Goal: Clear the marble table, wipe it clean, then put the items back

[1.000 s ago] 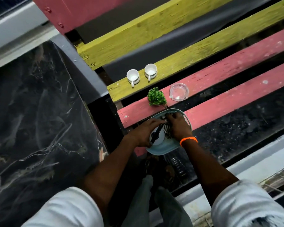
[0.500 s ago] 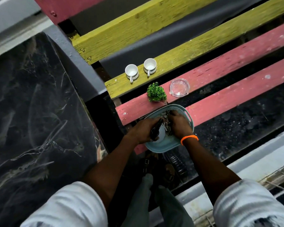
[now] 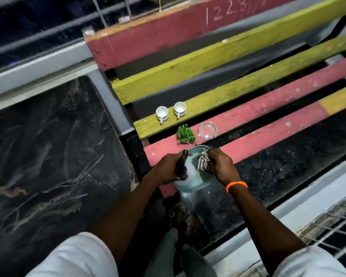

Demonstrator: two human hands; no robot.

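Observation:
The dark marble table [image 3: 48, 166] fills the left, bare of items. On the painted bench slats to its right stand two white cups [image 3: 161, 113] [image 3: 179, 109], a small green plant [image 3: 185, 134] and a clear glass ashtray [image 3: 207, 130]. A pale blue basket [image 3: 198, 182] rests on the red slat below them. My left hand [image 3: 168, 169] is closed around a white spray bottle with a black trigger head [image 3: 185, 168]. My right hand [image 3: 221, 166] grips a striped cloth [image 3: 203, 161] above the basket.
The bench has red and yellow slats [image 3: 248, 114] with dark gaps between them. A grey ledge [image 3: 112, 100] borders the table. My legs and sandalled feet [image 3: 180, 214] are below. A metal grille [image 3: 332, 222] lies at the lower right.
Both hands have lifted out of the basket: the left now holds the spray bottle up, the right has pulled the striped cloth free. The camera has tilted up, showing more bench.

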